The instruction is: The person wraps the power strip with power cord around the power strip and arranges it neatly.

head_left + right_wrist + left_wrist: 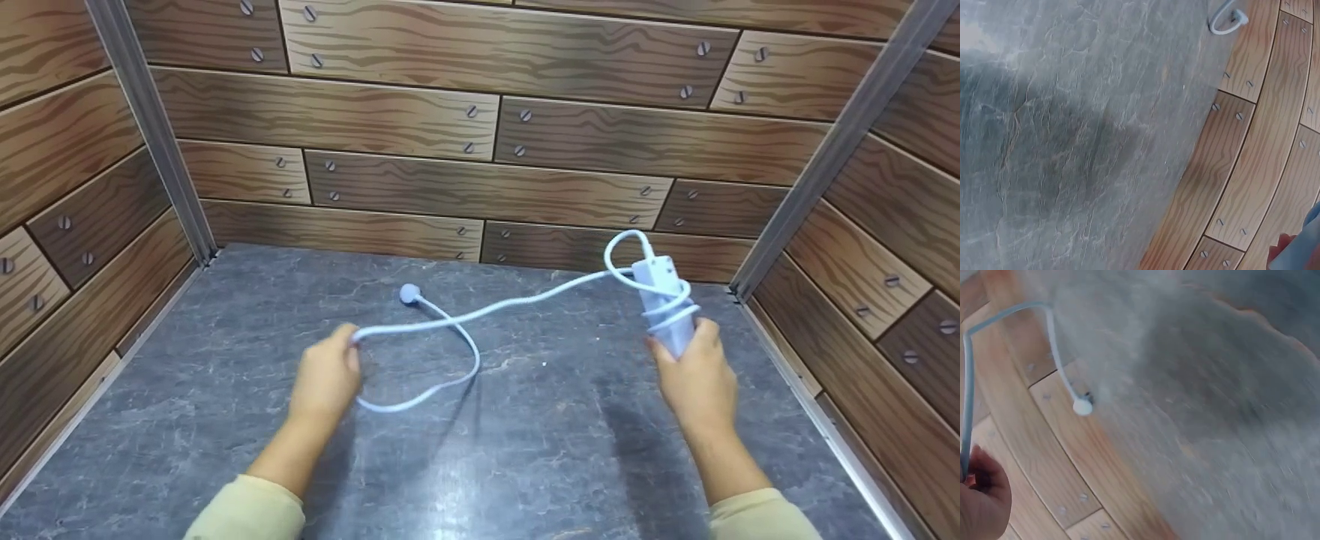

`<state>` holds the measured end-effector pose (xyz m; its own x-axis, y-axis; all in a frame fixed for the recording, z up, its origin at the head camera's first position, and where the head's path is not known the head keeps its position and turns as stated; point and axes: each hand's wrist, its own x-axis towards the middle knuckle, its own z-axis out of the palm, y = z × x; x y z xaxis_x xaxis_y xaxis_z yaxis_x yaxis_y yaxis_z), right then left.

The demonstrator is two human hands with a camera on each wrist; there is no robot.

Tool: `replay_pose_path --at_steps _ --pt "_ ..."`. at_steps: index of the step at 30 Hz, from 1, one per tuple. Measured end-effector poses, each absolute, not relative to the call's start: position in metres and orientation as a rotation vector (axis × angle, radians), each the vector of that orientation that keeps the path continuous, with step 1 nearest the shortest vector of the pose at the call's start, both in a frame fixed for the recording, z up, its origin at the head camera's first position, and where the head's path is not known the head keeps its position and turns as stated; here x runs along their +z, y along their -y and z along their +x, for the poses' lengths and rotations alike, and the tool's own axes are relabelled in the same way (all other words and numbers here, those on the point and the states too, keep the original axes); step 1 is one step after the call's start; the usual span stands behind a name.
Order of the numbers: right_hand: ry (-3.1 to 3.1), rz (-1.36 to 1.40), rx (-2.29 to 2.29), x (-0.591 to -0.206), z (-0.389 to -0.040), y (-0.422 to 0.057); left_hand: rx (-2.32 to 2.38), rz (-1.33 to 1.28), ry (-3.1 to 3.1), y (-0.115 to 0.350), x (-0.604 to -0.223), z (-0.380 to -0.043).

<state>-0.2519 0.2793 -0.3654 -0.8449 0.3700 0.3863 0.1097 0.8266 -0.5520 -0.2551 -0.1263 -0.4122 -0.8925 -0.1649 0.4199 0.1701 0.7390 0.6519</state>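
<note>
A white power strip (pixel 664 300) is held up at the right by my right hand (pixel 697 375), which grips its lower end. Several turns of its white cord (pixel 517 302) wrap around the strip's body. From there the cord stretches leftward to my left hand (pixel 328 375), whose thumb and fingers pinch it. Past the left hand the cord loops back and ends in a round plug (pixel 409 293). In the left wrist view the plug (pixel 1082 406) hangs at the end of the bent cord. Only the fingertips (pixel 1280 247) and a strip corner show in the right wrist view.
Underneath is a grey marbled tabletop (pixel 525 450). Wood-patterned panels (pixel 420 120) enclose it at the back and both sides, with metal corner posts (pixel 817 142) at the rear left and right. Shadows of the hands and cord fall on the surface.
</note>
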Motion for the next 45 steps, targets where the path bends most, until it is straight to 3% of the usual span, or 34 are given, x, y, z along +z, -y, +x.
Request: replay_pose_path --at_steps 6,13,22,29,38,45 --pt "2.52 -0.37 0.741 -0.37 -0.25 -0.281 -1.651 0.242 2.418 0.136 -0.388 -0.264" --pt "2.51 -0.399 0.796 -0.372 -0.249 -0.289 -0.872 -0.074 2.542 0.141 -0.384 -0.261" --pt "2.52 -0.415 0.789 -0.379 -0.246 -0.293 -0.161 -0.601 2.212 0.152 -0.39 -0.26" --pt "2.523 -0.421 0.783 -0.384 -0.245 -0.294 0.101 -0.861 2.108 0.161 -0.392 -0.262" --pt "2.522 -0.402 0.769 -0.391 -0.245 -0.292 0.157 -0.867 2.315 0.157 -0.409 -0.255" --pt "2.532 -0.444 0.833 -0.392 -0.245 -0.299 0.078 -1.028 2.351 0.138 -0.435 -0.238"
